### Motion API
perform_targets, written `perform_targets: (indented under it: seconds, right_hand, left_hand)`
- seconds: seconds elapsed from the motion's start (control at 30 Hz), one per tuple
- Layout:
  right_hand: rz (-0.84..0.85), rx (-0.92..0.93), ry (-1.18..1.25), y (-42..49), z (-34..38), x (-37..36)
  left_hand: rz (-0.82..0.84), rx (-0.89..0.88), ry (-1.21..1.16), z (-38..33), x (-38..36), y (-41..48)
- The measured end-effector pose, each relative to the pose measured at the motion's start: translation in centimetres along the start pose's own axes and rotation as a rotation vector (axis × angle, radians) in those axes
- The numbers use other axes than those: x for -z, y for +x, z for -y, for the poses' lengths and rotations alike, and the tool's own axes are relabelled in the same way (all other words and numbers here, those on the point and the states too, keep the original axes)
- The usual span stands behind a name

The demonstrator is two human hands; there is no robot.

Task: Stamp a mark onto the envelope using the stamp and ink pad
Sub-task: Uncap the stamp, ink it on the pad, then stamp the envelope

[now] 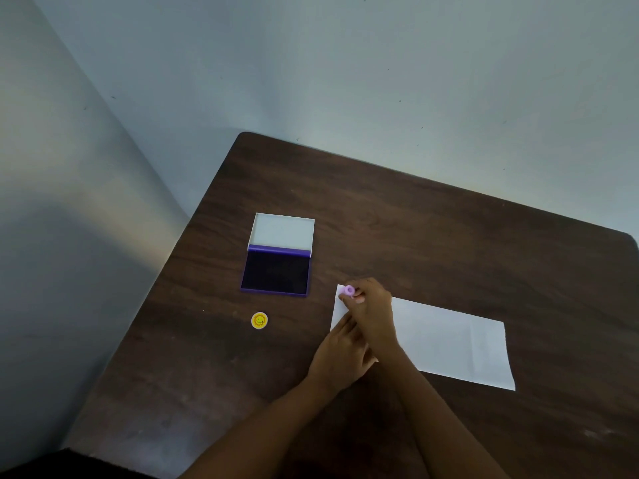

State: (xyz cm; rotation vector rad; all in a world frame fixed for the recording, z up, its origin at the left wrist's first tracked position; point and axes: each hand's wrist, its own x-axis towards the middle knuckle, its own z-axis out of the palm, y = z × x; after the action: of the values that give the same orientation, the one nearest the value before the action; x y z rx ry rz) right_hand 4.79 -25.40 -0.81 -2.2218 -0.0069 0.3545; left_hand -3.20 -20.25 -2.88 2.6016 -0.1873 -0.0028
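Observation:
A white envelope (449,340) lies flat on the dark wooden table (432,236), to the right of centre. My right hand (371,312) is shut on a small pink stamp (349,291) and holds it over the envelope's upper left corner. My left hand (340,354) rests flat on the envelope's left end, just below the right hand. An ink pad (275,273) with a purple case sits open to the left, its white lid (281,231) folded back.
A small round yellow cap with a smiley face (259,320) lies on the table below the ink pad. The table's left edge runs diagonally beside a pale wall. Bare wood stretches behind and to the right of the envelope.

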Motion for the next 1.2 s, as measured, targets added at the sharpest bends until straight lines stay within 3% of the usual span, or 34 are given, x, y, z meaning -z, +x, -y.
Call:
perform_targets:
  seconds: [0.13, 0.33, 0.43, 0.63, 0.97, 1.2]
  right_hand:
    - [-0.063, -0.143, 0.224, 0.5, -0.2, 2.3]
    - [-0.049, -0.625, 1.103, 0.8, -1.5, 6.5]
    - [-0.055, -0.746, 1.393, 0.7, -2.0, 7.4]
    - [-0.036, -0.769, 1.474, 0.6, -2.3, 7.3]
    - [-0.012, -0.761, 1.491, 0.8, -2.4, 6.6]
    - [0.023, -0.732, 1.469, 0.2, -1.5, 6.8]
  left_hand:
    - [-0.093, -0.073, 0.036, 0.6, -1.6, 0.1]
    - [-0.044, -0.077, 0.039, 0.5, -1.2, 0.2]
    - [-0.041, -0.079, 0.017, 0.7, -1.4, 0.2]
    - [-0.127, -0.125, 0.038, 0.9, -1.9, 0.1]
    - [-0.134, -0.129, 0.075, 1.0, -2.0, 0.1]
    - [-0.109, -0.124, 0.284, 0.6, -1.3, 0.0]
